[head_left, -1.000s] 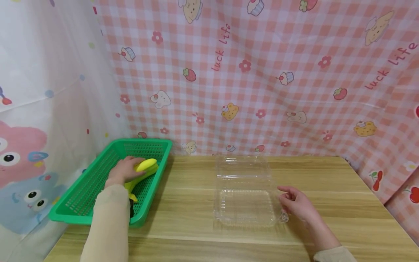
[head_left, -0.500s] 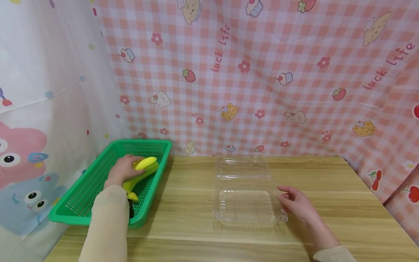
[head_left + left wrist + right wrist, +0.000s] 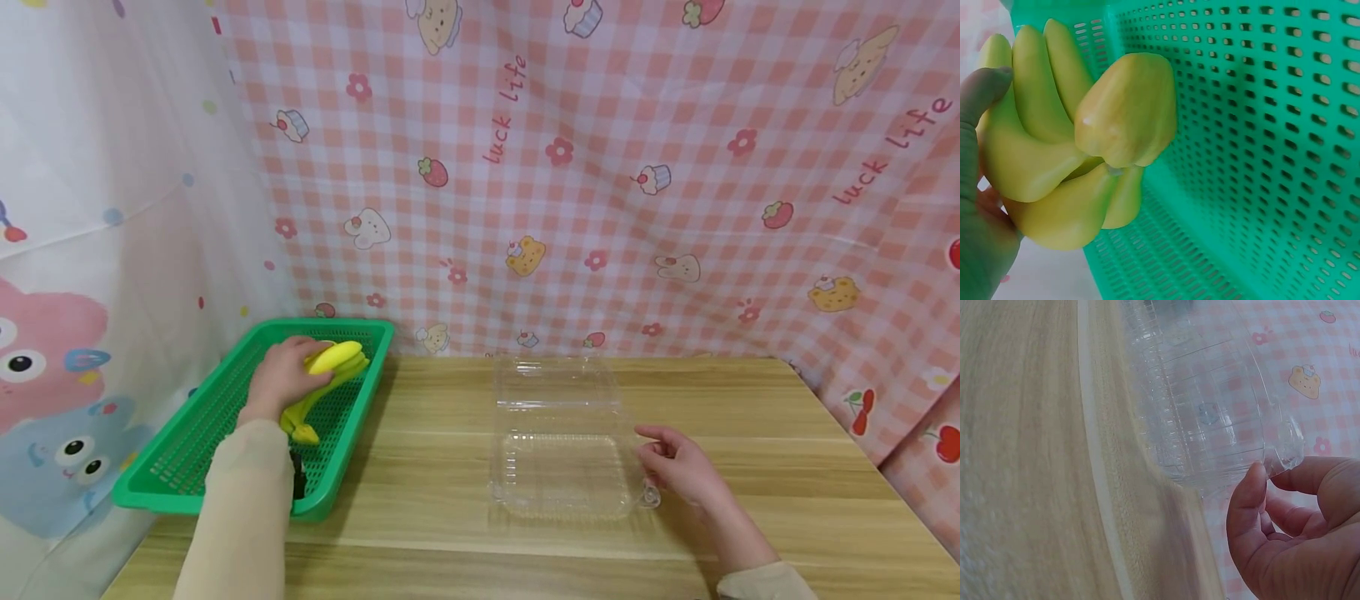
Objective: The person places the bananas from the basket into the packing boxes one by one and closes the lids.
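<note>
My left hand [image 3: 288,377] grips a bunch of yellow bananas [image 3: 337,358] over the green basket [image 3: 341,462]. In the left wrist view the thumb of that hand [image 3: 985,187] lies across one banana [image 3: 1035,165], and the thick stem end [image 3: 1129,112] points toward the basket's perforated wall [image 3: 1272,125]. An unlidded clear plastic container [image 3: 566,475] lies on the table, its lid [image 3: 555,382] folded back. Thumb and forefinger of my right hand [image 3: 686,471] pinch the container's right edge; the right wrist view shows this hand [image 3: 1297,531] at the container's rim [image 3: 1266,450].
Something black [image 3: 298,477] lies in the near right corner of the basket. The wooden table [image 3: 420,508] extends between basket and container. A pink checked cloth [image 3: 480,208] hangs behind the table, and a white patterned cloth [image 3: 150,275] hangs at the left.
The bananas and my left hand have moved slightly up and away from me, uncovering more of the black thing. My right hand and the container have stayed in place.
</note>
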The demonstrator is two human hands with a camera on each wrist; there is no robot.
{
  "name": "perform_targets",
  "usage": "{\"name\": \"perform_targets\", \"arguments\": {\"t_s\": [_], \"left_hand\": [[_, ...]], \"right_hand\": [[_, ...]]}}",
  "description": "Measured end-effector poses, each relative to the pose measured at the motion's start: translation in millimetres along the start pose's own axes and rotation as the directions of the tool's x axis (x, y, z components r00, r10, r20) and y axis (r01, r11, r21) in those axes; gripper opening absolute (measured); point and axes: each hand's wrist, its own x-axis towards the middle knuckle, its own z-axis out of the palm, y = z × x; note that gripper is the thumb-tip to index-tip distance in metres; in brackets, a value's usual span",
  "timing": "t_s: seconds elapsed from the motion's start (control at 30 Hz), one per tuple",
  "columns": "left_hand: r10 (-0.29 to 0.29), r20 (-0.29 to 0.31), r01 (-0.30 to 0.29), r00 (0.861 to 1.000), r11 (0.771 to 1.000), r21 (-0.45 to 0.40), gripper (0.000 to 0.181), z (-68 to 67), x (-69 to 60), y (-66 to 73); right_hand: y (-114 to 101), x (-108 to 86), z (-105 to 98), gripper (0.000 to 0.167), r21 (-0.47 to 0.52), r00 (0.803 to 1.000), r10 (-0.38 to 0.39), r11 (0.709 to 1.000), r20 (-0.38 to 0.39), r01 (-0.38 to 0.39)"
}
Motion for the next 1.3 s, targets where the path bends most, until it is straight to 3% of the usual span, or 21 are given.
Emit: {"name": "perform_targets", "arguments": {"t_s": [0.63, 0.9, 1.3], "left_hand": [[0.084, -0.094, -0.08, 0.992, 0.996, 0.05, 0.049, -27.0, 4.6, 21.1], [0.111, -0.14, -0.111, 0.984, 0.994, 0.01, 0.049, -33.7, 4.1, 33.0], [0.193, -0.247, -0.194, 0.95, 0.981, 0.019, 0.046, -45.2, 3.9, 61.3]], "right_hand": [[1.5, -0.2, -0.9, 0.048, -0.005, 1.0, -0.018, 1.0, 0.008, 0.018], [1.9, 0.5, -0.4, 0.048, -0.001, 1.0, -0.015, 1.0, 0.002, 0.015], [2.5, 0.6, -0.4, 0.048, -0.005, 1.0, -0.011, 1.0, 0.002, 0.011]]}}
